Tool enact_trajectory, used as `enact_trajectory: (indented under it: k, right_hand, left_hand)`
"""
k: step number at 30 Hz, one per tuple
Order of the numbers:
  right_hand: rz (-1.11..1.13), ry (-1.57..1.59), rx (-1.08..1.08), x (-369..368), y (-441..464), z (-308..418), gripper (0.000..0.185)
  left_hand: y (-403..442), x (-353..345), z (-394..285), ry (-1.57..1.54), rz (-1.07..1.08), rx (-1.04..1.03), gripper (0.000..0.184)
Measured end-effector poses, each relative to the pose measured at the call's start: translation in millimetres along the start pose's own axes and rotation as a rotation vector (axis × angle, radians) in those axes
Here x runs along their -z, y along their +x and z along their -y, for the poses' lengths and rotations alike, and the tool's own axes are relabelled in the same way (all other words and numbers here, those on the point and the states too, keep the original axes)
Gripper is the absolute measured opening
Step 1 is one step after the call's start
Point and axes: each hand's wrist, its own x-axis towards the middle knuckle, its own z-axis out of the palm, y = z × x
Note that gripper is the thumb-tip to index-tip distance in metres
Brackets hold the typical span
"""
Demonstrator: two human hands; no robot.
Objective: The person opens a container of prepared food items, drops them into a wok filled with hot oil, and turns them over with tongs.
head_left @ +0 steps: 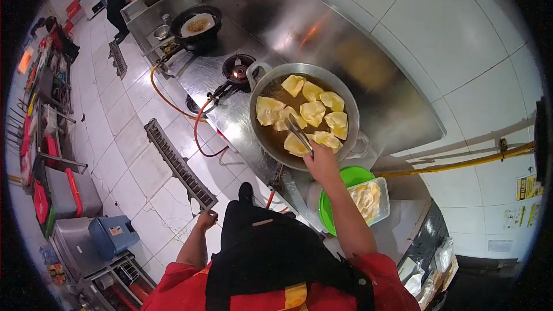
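My right hand (321, 161) is closed round metal tongs (298, 131), whose tips reach down among the pale yellow dough pieces (312, 113) in the large pan (352, 102). Several of these pieces lie in brown oil, with bubbles too small to make out. Away from the pan, my left hand (207, 219) hangs low over the tiled floor, its fingers curled with nothing seen in them. Just below the pan, a clear plastic container (385, 197) with more pale pieces sits on a green basin (326, 212).
Past the pan stand a burner (238, 69) and a black wok (200, 38). Orange gas hoses (197, 132) loop off the counter's left edge. A floor drain (180, 164) lies left. Another person (115, 0) stands at the far upper left.
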Motion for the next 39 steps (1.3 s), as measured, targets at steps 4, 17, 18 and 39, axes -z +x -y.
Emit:
enact_trajectory:
  k: [4,17,18,39]
  right_hand:
    - [-0.056,-0.048,0.022,5.1,7.7,13.9,0.044]
    - [-0.066,0.053,0.054,-8.9,37.7,26.4,0.043]
    - [-0.072,0.093,-0.004,1.6,26.9,26.3,0.042]
    - [-0.286,0.06,-0.308,35.5,-28.3,-74.6,0.044]
  left_hand:
    - [14.6,-3.3,-9.4,-0.128,-0.032,-0.111,0.027]
    - [25.0,2.6,29.8,-0.132,0.017,-0.063,0.025]
    - [30.7,2.6,31.3,-0.155,-0.009,-0.047,0.024]
    - [49.1,30.1,-42.7,0.228,0.001,-0.134,0.03]
